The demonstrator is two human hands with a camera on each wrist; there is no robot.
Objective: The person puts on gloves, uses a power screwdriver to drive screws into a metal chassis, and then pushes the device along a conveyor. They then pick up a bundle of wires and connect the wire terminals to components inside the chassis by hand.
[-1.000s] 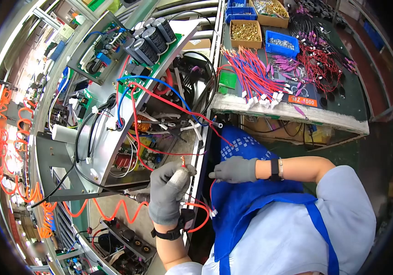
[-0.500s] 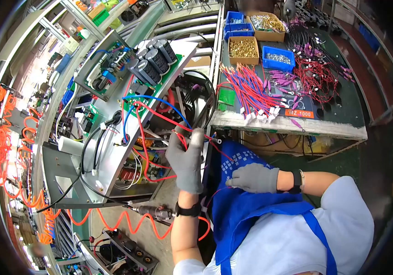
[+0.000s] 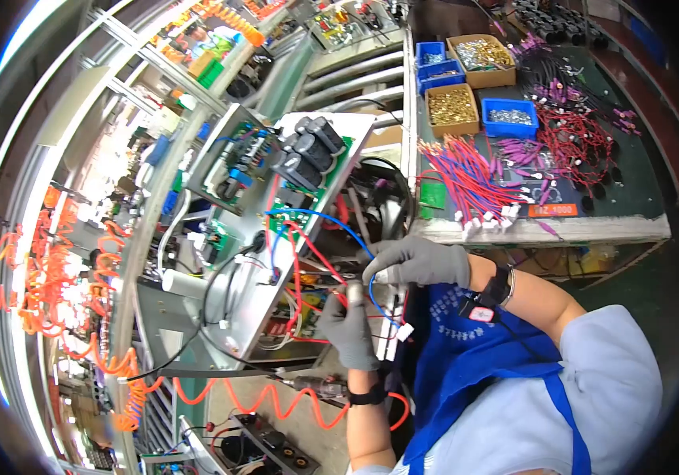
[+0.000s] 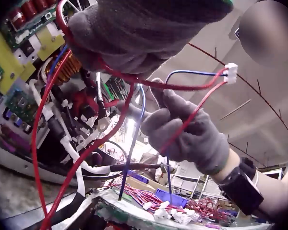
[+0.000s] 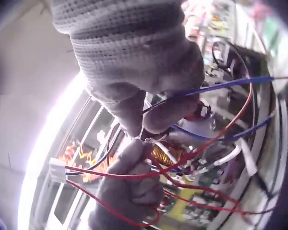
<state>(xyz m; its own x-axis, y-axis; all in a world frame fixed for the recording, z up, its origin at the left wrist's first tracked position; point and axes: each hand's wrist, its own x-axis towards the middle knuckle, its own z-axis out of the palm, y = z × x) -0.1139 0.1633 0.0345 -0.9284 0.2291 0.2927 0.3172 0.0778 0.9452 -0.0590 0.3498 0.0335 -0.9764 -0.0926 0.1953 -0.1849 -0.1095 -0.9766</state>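
Observation:
Both hands wear grey gloves and meet in front of an open metal chassis. My left hand pinches a red wire between thumb and fingers. Just above it, my right hand pinches a blue wire with its thumb and forefinger. A white connector plug, with red and blue wires running into it, hangs free beside the hands. In the right wrist view the fingertips of both hands come close together; the wire ends between them are mostly hidden.
On the bench at right lie a bundle of red and blue wires, a cardboard box of brass parts and a blue bin. Large black capacitors stand on the chassis board. An orange coiled hose hangs below.
My right hand has risen from the apron to the left hand and now pinches the blue wire. My left hand has moved up from low beside the chassis. The head view has shifted.

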